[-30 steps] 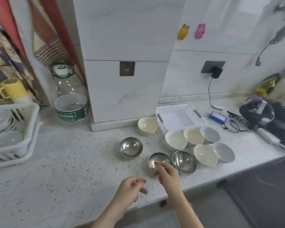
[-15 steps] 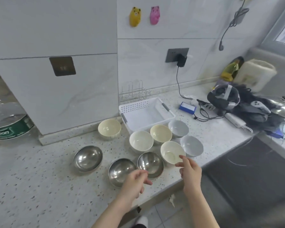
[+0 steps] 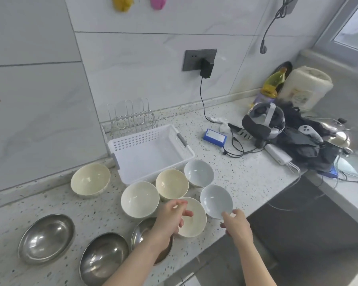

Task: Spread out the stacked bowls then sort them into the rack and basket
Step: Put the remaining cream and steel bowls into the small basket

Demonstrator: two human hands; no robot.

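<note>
steel bowls [image 3: 47, 238] are sitting well left of the left hand [image 3: 170, 217], one of them lying partly under its forearm. cream bowls [image 3: 140, 199] are lying just beyond and under that hand, which is hovering with loosely curled fingers, holding nothing. white basket [image 3: 181, 141] and wire rack [image 3: 130, 116] are standing farther behind. right hand [image 3: 235, 225] is pinching the near rim of a grey bowl [image 3: 215, 200], beside another grey bowl [image 3: 198, 172].
</note>
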